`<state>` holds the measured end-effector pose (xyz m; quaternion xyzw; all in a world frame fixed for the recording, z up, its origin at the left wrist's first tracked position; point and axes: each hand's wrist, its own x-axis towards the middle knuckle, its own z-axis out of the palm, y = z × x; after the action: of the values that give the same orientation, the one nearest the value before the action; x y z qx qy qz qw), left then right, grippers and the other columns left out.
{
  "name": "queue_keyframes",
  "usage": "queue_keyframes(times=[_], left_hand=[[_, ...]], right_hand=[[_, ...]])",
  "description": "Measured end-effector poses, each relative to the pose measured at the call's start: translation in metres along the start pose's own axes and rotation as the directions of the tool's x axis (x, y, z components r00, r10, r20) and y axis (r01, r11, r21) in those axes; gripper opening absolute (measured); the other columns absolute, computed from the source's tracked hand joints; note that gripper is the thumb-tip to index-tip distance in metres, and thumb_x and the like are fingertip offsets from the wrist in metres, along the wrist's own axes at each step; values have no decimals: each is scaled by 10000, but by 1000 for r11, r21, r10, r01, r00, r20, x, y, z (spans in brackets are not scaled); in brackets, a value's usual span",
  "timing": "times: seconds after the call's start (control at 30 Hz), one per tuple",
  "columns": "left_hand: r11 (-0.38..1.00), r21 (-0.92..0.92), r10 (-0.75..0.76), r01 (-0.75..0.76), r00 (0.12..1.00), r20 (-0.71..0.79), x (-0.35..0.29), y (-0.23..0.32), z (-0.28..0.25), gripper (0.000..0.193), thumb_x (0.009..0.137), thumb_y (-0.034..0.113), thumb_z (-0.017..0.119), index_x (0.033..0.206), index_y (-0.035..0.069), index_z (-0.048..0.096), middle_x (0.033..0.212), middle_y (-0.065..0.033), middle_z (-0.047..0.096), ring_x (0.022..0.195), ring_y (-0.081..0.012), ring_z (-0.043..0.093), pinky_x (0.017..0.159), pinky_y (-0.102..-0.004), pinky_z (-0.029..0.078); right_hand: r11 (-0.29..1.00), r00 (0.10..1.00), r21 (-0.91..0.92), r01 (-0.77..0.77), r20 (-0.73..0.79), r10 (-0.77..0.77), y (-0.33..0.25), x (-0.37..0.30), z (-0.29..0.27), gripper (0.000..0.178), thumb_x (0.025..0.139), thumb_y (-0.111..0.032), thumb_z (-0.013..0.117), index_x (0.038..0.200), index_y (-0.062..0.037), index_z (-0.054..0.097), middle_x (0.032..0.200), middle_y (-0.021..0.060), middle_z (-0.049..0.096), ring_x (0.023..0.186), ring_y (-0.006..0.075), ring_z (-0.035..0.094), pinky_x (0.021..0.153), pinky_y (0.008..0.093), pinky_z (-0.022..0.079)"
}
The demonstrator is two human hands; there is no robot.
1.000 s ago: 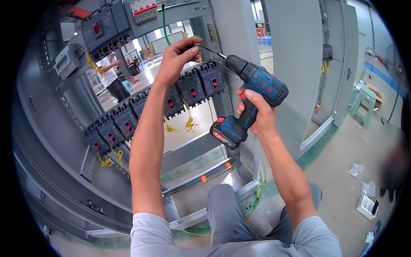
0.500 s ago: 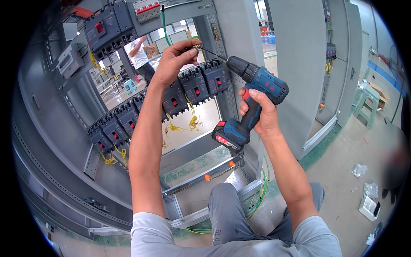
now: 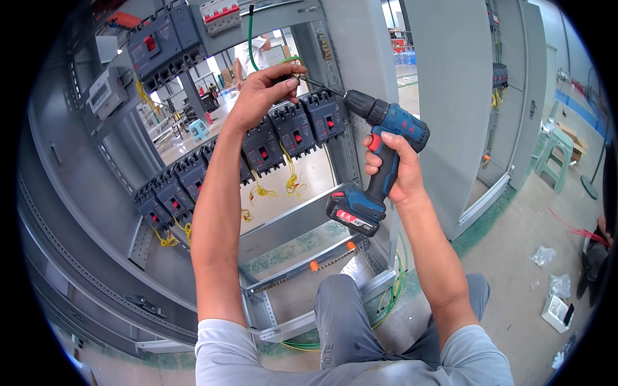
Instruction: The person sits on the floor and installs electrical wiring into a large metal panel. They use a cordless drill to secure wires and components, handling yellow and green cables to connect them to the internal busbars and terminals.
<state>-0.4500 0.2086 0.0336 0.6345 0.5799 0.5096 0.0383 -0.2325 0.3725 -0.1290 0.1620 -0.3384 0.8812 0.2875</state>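
The right hand (image 3: pixel 393 170) is closed tight around the grip of a blue cordless drill (image 3: pixel 380 161), finger at the red trigger. The drill's long bit (image 3: pixel 318 86) points up-left and its tip meets the left hand (image 3: pixel 264 93). The left hand pinches sth small at the bit tip, thumb against fingers; what it is I cannot tell, too small. This spot is just above the top end of a slanted row of black breakers (image 3: pixel 257 151) w/ red buttons, beside a green wire (image 3: pixel 250 38) coming down from above.

The breakers sit in an open grey metal cabinet (image 3: pixel 360 38), frame w/o back panel, so the hall behind shows through. Yellow wires (image 3: pixel 291 183) hang under the breakers. Another black breaker (image 3: pixel 161 42) is mounted higher at left. Below are grey cross rails (image 3: pixel 283 225) w/ two orange knobs (image 3: pixel 313 265).

The floor (image 3: pixel 515 231) is grey concrete, w/ a green strip along the cabinet base. At right stand a green stool (image 3: pixel 557 154) and more grey cabinets (image 3: pixel 515 77); plastic bags (image 3: pixel 544 256) lie on the floor. The person's knee in grey trousers (image 3: pixel 347 315) is at the cabinet base.
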Motion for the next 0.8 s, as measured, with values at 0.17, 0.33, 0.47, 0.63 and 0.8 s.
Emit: queue_keyframes(times=[0.17, 0.33, 0.47, 0.63, 0.8], left_hand=[[986, 169, -18, 1, 995, 95, 3, 7, 11, 341, 971, 72, 649, 1306, 22, 682, 951, -39, 672, 804, -115, 638, 814, -273, 557], [983, 181, -9, 3, 999, 34, 7, 10, 27, 315, 968, 60, 643, 1276, 38, 704, 947, -22, 668, 795, -105, 634, 769, -284, 557], [992, 122, 15, -19, 999, 38, 7, 7, 16, 321, 993, 104, 648, 1302, 31, 689, 942, -25, 663, 806, -109, 631, 773, -285, 559], [976, 217, 24, -28, 999, 23, 2, 10, 25, 348, 1007, 129, 641, 1338, 25, 670, 942, -30, 667, 815, -105, 630, 764, -282, 561], [973, 227, 51, -42, 998, -34, 6, 9, 35, 333, 988, 141, 655, 1300, 35, 697, 898, -35, 709, 744, -91, 658, 736, -268, 560]], right_hand=[[988, 997, 138, -71, 19, 69, 15, -2, -5, 270, 918, -239, 699, 1036, -3, 642, 965, 91, 676, 682, 145, 587, 606, 316, 519], [992, 999, 119, -45, 23, 43, 31, -4, 4, 295, 912, -250, 701, 1029, 16, 651, 937, 85, 672, 663, 154, 585, 614, 319, 508], [997, 999, 66, 36, -15, -36, 28, -14, 10, 315, 899, -250, 707, 1012, 39, 652, 894, 87, 663, 641, 160, 590, 599, 326, 509], [967, 969, -130, 218, -93, -231, 18, -24, 13, 261, 888, -182, 719, 1042, 16, 651, 947, 119, 687, 644, 174, 639, 593, 328, 538], [906, 949, -325, 269, -72, -308, 16, -33, 10, 304, 894, -187, 704, 1117, 1, 619, 992, 112, 676, 677, 162, 638, 616, 342, 548]])
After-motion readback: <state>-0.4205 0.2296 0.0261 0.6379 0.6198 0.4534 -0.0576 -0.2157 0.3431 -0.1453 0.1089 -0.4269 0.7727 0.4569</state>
